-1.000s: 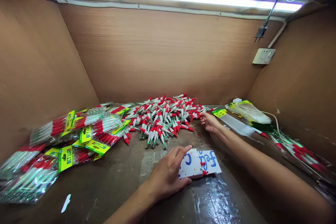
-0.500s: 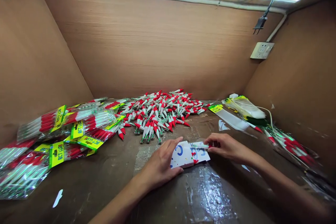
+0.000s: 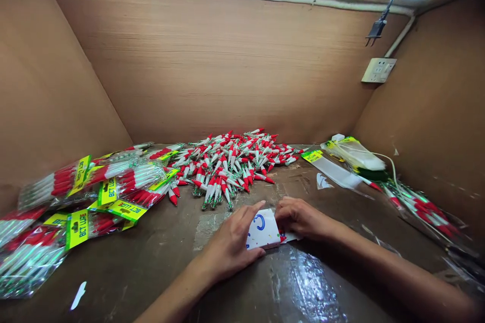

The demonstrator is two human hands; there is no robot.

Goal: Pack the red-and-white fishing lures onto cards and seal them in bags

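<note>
My left hand point(image 3: 237, 237) grips a small white folded card box point(image 3: 263, 229) with blue lettering and coloured specks, thumb along its near edge and fingers at the far side. At the box's right end, my right hand point(image 3: 297, 217) has its fingers curled down over the opening. The fishing lure in those fingers is mostly hidden now. Small red lure tips point(image 3: 282, 237) show at the box's right edge, beside a white flap under my right hand. Beyond both hands lies a heap of loose red-and-white fishing lures point(image 3: 231, 161) with green hooks.
Packed lure bags point(image 3: 79, 227) with yellow labels pile up on the left. To the right lie empty clear bags point(image 3: 359, 154), a single flat bag point(image 3: 337, 171) and more lures point(image 3: 424, 209). Cardboard walls point(image 3: 227, 70) enclose the table; a plug point(image 3: 376, 30) hangs above.
My right hand has moved left against the box with the lure, covering the lure and most of the flap. My left hand keeps its hold on the box.
</note>
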